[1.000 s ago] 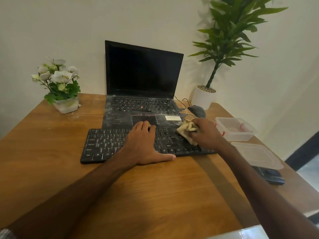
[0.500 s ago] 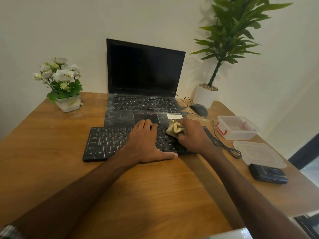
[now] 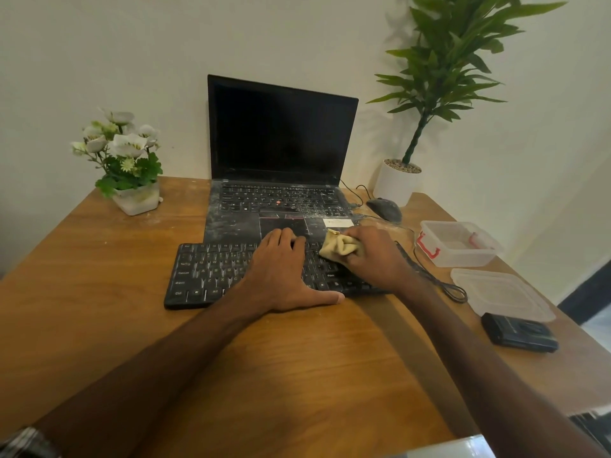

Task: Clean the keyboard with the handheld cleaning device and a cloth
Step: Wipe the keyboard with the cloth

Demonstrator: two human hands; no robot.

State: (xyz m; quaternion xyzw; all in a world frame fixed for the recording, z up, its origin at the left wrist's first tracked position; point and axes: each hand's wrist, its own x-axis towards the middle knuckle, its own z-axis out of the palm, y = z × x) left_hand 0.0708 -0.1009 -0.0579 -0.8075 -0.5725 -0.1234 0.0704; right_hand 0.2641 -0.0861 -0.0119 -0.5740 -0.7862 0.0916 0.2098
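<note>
Head view, right hand (image 3: 375,256) wiping keyboard (image 3: 211,272) (cloth (image 3: 339,247) bunched), left hand (image 3: 281,276) flat

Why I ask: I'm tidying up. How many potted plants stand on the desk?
2. A white-flowered plant at the far left corner; a tall leafy plant at the far right, behind the mouse.

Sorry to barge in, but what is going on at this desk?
A person is wiping the keyboard with a cloth. The right hand grips the bunched cloth on the keys toward the right; the left hand lies flat on the middle keys, apparently steadying it. The keyboard sits in front of a dusty open laptop. To the right, a black device lies untouched on the table.
</note>
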